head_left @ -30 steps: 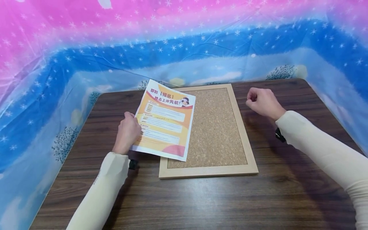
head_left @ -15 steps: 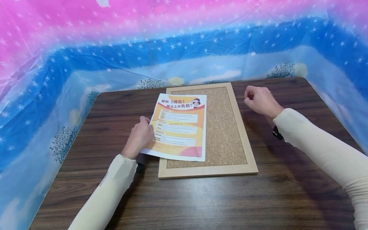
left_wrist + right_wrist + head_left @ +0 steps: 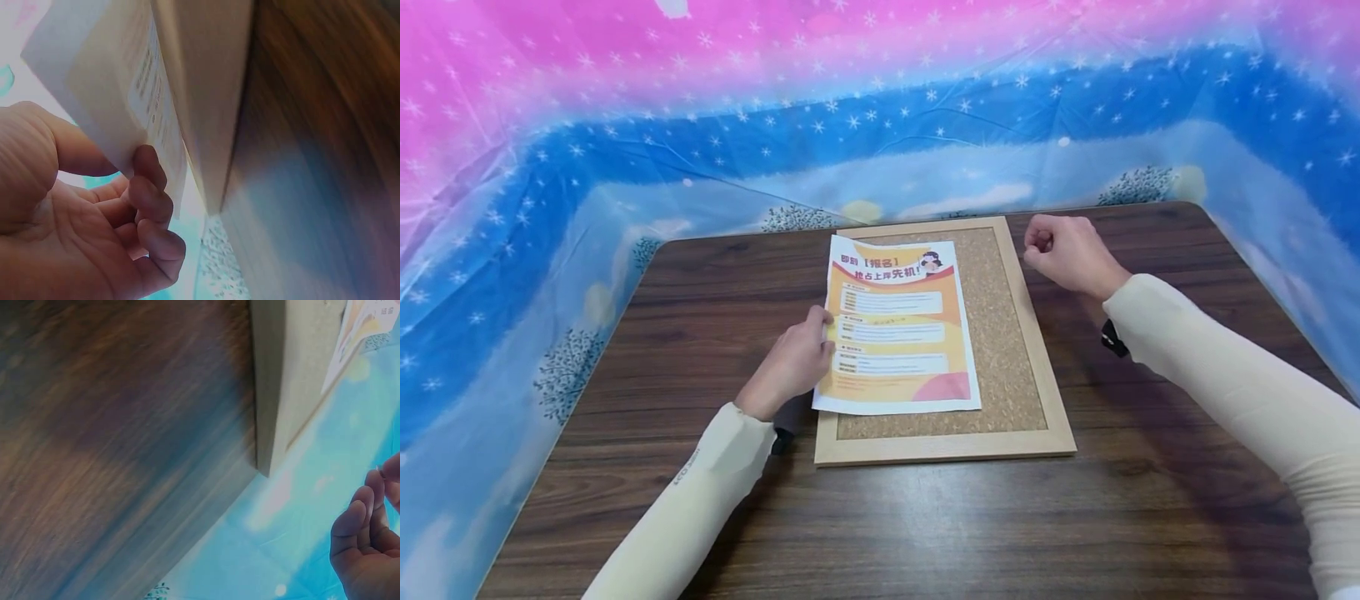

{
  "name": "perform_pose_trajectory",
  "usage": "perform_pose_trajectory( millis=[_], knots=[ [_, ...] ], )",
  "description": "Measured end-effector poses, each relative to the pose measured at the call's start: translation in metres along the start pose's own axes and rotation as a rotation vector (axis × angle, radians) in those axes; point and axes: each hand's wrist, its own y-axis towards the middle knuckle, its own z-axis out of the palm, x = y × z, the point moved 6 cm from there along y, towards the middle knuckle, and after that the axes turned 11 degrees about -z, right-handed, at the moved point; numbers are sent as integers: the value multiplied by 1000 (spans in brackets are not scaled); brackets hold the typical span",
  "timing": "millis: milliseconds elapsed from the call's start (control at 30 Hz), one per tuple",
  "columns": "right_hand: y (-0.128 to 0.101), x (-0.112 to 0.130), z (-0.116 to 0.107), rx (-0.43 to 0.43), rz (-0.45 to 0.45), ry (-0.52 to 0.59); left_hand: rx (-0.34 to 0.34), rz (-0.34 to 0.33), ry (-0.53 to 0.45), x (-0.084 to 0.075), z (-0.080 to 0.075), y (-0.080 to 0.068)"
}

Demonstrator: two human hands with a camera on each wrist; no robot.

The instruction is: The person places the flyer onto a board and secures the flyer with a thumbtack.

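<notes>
Since the earlier frame we slid the flyer (image 3: 898, 327) toward three o'clock onto the cork board (image 3: 1000, 333), left hand (image 3: 793, 362) pinching its edge; right hand (image 3: 1067, 254) hovered fisted at one o'clock, possibly holding something tiny. Squaring and fixing the flyer seemed next.

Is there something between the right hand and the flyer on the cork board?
Nothing visible. The right hand hovers beside the board; only bare cork and frame lie between it and the flyer, which the left hand pinches.
</notes>
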Motion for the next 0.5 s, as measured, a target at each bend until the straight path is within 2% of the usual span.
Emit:
perform_pose_trajectory(
  millis=[233, 500],
  knots=[
    [17, 10, 12, -2, -11, 59, 58, 57, 25, -22, 17, -4],
    [35, 20, 36, 109, 65, 133, 99, 77, 82, -35, 30, -6]
  ],
)
